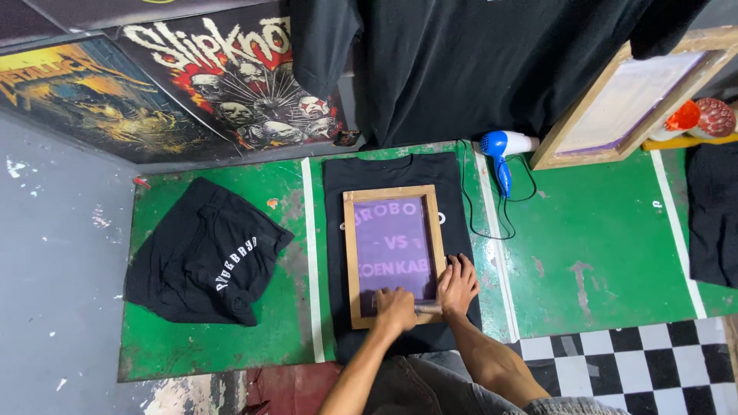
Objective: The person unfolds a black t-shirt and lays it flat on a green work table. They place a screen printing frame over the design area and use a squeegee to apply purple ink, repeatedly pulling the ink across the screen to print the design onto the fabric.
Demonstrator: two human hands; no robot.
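Green table, landmark. Black tee flat on it at centre, wooden screen frame w/ purple mesh on top.

Step, prob.: squeegee pull at frame's near end. Next move calls for even downward pressure, frame kept from shifting.

Left hand curled shut on squeegee; right hand fingers spread, pressing frame's right rail and grasping squeegee end.

Count: 2 frames (2nd leaning far right), 1 folded tee left, 1 blue hairdryer.

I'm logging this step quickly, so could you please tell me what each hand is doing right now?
Left hand: closed on the squeegee.
Right hand: grip on the squeegee, fingers on the wooden frame.
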